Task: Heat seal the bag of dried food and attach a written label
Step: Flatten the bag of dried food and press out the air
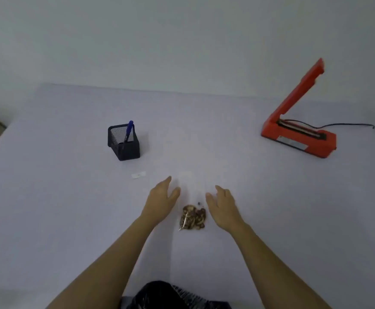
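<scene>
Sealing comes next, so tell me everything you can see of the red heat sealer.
The heat sealer is red, plastic-looking, standing on the table at far right. Its arm is raised steeply from a hinge at the base's left end, exposing the dark sealing strip. A silvery plate sits on the front face. A black cord trails to the right. Only the table touches it.

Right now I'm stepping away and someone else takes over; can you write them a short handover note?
Hands: left hand and right hand open, either side of the bag, holding nothing.
The bag lies on the table; sealer far right, arm raised; pen in the holder, label lying near it.
Done: nothing that shows.
Left: seal the bag, write the label, stick it on.
</scene>
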